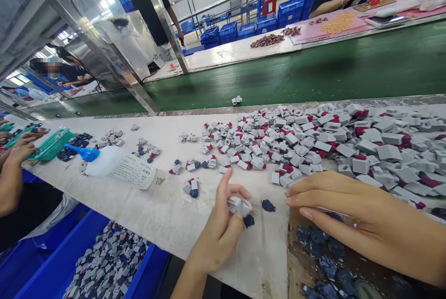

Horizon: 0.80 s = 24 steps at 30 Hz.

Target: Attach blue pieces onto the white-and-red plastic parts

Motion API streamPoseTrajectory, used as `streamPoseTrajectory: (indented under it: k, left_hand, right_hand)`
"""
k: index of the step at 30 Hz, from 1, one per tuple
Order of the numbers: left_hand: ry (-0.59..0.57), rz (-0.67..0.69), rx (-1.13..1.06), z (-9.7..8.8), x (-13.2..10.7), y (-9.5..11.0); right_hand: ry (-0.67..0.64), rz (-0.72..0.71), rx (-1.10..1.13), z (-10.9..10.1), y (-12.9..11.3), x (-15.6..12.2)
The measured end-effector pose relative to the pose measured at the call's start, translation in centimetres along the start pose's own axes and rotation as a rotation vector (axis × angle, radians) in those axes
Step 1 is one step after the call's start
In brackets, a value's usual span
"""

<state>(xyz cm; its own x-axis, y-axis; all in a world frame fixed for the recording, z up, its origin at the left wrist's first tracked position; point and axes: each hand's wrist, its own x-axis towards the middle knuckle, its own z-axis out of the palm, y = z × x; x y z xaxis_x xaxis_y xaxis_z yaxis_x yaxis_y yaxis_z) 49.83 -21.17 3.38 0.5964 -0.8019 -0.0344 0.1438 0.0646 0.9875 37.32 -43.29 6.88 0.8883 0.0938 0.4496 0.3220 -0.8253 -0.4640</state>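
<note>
Left hand [223, 227] pinches grey part [239, 205]; bottle label [134, 170] seemingly unreadable.

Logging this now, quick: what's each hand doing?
Left hand: closed on a small grey part.
Right hand: open, flat, holding nothing.

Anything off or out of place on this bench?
A few grey parts sit alone on the green belt, apart from the main pile. The glue bottle lies on its side. No spill visible.
</note>
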Motion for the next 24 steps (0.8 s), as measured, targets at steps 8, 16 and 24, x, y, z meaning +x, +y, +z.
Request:
streamPoseTrajectory:
  k: [8,16,24]
  left_hand:
    - [0.316,-0.122,0.076,-2.6,-0.5,1.2]
    - [0.175,0.140,1.283,-5.7,1.3,-0.2]
    - [0.194,0.353,1.273,-7.2,0.1,-0.8]
  right_hand:
    - [-0.001,0.064,-0.034,1.7,1.3,-1.3]
    - [-0.007,0.092,-0.088,1.5,1.4,-1.7]
    - [0.075,0.097,-0.107,2.7,3.1,-2.8]
